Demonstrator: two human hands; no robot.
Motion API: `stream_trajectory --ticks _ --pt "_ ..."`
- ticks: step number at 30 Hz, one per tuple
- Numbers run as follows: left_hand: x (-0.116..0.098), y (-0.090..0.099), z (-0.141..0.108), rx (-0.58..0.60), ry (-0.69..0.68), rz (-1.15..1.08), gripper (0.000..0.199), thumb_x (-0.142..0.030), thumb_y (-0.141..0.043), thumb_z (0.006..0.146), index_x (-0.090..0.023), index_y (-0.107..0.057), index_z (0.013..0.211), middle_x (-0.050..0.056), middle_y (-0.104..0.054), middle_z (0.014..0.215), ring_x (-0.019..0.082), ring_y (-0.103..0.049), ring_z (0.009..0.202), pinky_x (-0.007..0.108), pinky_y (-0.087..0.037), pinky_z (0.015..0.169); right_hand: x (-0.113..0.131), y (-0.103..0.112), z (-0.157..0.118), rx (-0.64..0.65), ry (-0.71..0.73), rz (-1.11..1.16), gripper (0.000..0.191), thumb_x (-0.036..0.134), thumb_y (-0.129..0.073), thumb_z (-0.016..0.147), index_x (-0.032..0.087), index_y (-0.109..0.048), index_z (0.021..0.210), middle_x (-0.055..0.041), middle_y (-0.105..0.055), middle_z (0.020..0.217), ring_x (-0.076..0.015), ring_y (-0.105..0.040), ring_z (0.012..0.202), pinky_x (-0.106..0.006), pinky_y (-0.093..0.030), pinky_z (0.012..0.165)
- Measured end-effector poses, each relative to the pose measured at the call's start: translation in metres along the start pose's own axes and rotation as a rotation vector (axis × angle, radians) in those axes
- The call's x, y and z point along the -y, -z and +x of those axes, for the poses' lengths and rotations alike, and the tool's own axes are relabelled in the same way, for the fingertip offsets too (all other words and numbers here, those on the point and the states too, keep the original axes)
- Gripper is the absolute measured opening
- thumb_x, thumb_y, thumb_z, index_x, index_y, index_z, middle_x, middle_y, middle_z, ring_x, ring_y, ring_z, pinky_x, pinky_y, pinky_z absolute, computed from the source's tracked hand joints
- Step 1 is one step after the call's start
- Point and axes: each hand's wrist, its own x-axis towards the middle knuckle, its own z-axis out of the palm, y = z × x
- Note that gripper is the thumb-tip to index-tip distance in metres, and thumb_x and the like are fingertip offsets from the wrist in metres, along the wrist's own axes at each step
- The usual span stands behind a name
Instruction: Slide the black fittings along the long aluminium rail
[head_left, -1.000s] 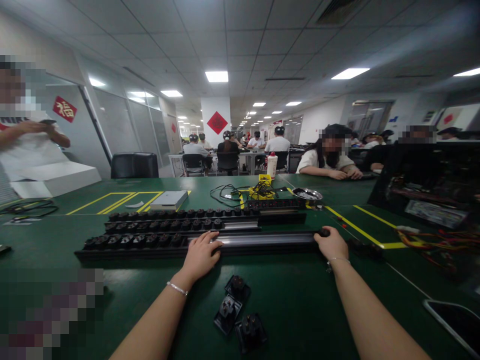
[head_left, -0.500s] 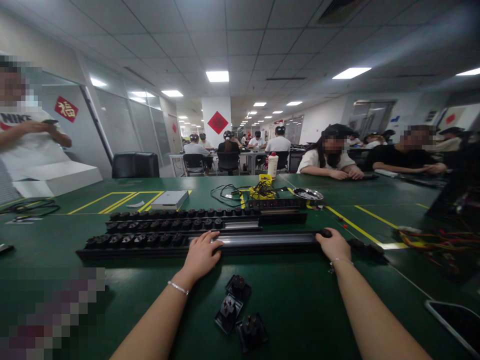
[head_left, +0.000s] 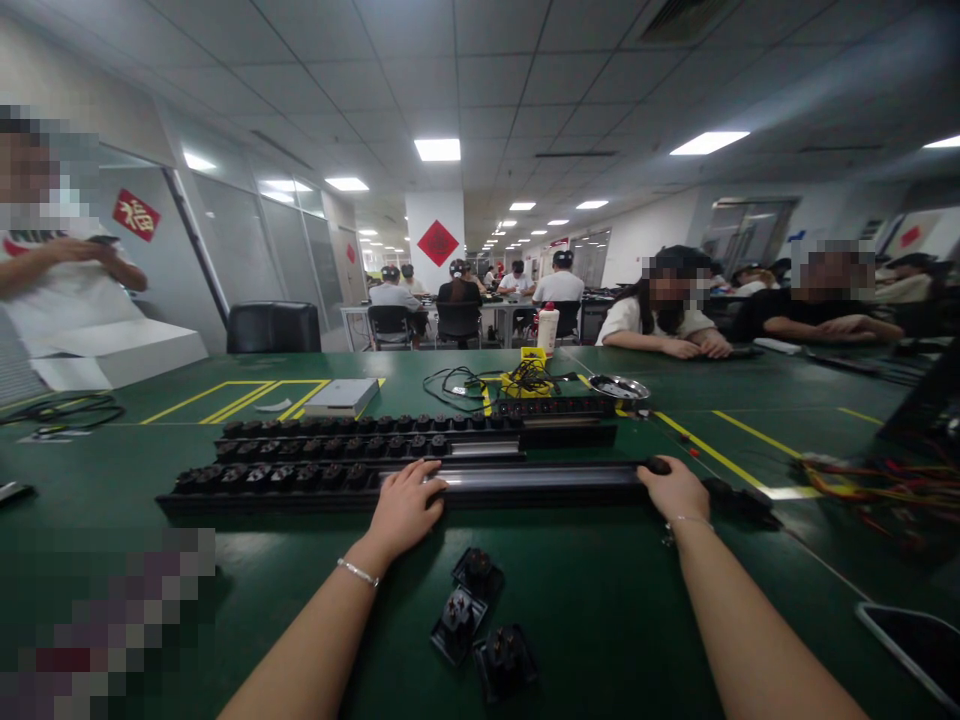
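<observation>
I had dim light from ceiling panels point(head_left: 437, 150); the metal rail point(head_left: 540, 480) before me gleamed, haze point(head_left: 832, 85) streaked the upper right, edges looked stretched, and mosaic blocks point(head_left: 112, 630) covered the lower left.

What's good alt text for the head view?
The left hand rests on a rail beside its row of black modules, while the right hand holds a black piece at the rail's right end. Three loose modules lie nearer on the green table.
</observation>
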Motion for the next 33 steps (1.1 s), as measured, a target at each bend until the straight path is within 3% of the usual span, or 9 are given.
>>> stream_trajectory --ticks 12,19,26,33 --pt "0.000 0.000 0.000 0.012 0.005 0.002 0.026 -0.030 -0.050 0.078 -0.034 -0.063 0.100 -0.003 -0.050 0.133 0.024 -0.039 0.126 0.046 -0.034 0.098 -0.006 0.002 0.005 -0.017 0.013 -0.014 0.051 0.049 -0.053 0.069 0.020 -0.063 0.110 -0.0111 -0.066 0.097 -0.0284 -0.060 0.090 -0.039 -0.046 0.082" --pt "0.000 0.000 0.000 -0.005 -0.003 0.012 0.026 -0.029 -0.051 0.077 -0.034 -0.064 0.099 -0.003 -0.051 0.131 0.023 -0.041 0.124 0.044 -0.036 0.096 -0.016 0.006 0.016 -0.020 -0.064 0.009 0.055 0.049 -0.054 0.068 0.019 -0.062 0.114 -0.0131 -0.064 0.105 -0.0309 -0.059 0.095 -0.040 -0.047 0.080" --pt "0.001 0.000 -0.001 -0.009 -0.007 0.020 0.026 -0.030 -0.051 0.077 -0.034 -0.063 0.099 -0.004 -0.051 0.132 0.023 -0.041 0.124 0.044 -0.036 0.096 -0.022 0.007 0.016 -0.067 -0.080 0.045 0.054 0.052 -0.053 0.068 0.018 -0.063 0.109 -0.0151 -0.065 0.100 -0.0316 -0.058 0.092 -0.042 -0.046 0.080" --pt "0.000 0.000 0.000 -0.005 -0.001 0.018 0.025 -0.030 -0.051 0.077 -0.034 -0.063 0.099 -0.004 -0.051 0.132 0.023 -0.040 0.125 0.044 -0.035 0.097 -0.039 0.019 0.023 -0.130 -0.164 0.052 0.054 0.048 -0.049 0.071 0.017 -0.060 0.114 -0.0160 -0.063 0.107 -0.0328 -0.057 0.097 -0.043 -0.045 0.082"
